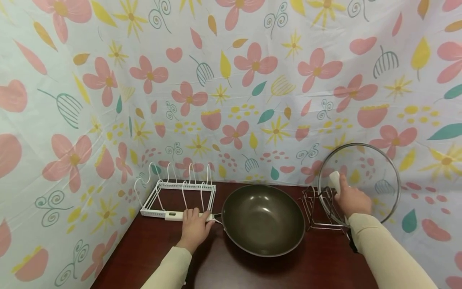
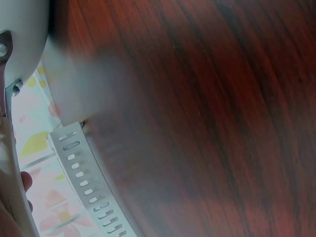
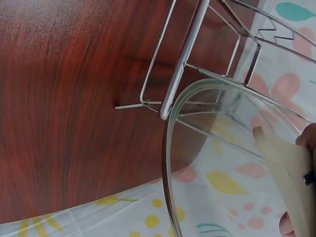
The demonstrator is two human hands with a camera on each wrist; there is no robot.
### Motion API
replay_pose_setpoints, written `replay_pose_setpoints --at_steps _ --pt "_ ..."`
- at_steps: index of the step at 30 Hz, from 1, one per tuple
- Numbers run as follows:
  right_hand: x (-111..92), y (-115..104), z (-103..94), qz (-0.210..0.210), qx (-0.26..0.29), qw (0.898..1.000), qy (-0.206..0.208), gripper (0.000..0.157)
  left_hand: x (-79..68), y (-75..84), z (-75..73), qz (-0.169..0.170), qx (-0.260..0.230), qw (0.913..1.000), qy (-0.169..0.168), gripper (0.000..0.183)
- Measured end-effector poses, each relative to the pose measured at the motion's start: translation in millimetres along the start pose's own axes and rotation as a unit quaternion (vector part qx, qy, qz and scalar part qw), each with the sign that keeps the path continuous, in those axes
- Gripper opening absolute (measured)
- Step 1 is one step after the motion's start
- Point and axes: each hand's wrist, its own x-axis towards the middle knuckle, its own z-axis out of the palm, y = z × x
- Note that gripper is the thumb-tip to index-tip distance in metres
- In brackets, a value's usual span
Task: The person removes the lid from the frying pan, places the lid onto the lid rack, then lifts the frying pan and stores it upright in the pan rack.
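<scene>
Near: dark red tabletop (image 1: 238, 271). Left hand (image 1: 195, 228) wrapped round pale handle (image 1: 173, 216), which points left, long axis left-right, from one wok (image 1: 263, 222), mouth up, glints inside. Right hand (image 1: 354, 202) grips white knob (image 1: 335, 181) of one glass lid (image 1: 373, 172), stood on edge at one wire rack (image 1: 326, 227); seated or not, cannot tell. One white rack (image 1: 153, 213) behind handle. Floral cloth (image 1: 231, 100) farthest.
</scene>
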Motion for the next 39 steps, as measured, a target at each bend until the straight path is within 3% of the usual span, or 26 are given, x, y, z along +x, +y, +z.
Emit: replay_pose_setpoints --at_steps 6,17,29,39 --pt "-2.2 0.5 -0.6 -0.008 -0.011 1.0 0.006 0.093 0.9 1.3 -4.7 -0.003 0.005 0.9999 -0.01 0.033" --pt "-0.2 1.9 -0.6 -0.042 -0.019 0.999 0.019 0.083 2.8 1.3 -5.3 -0.001 0.013 0.9998 -0.015 0.034" --pt "6.4 6.0 -11.3 -0.049 -0.032 0.998 -0.037 0.092 2.9 -3.1 -1.4 -0.004 0.005 0.9997 -0.022 0.036" --pt "6.2 13.7 -24.2 -0.062 -0.026 0.995 -0.067 0.098 1.3 -0.7 -2.6 0.006 0.013 0.9999 -0.006 0.034"
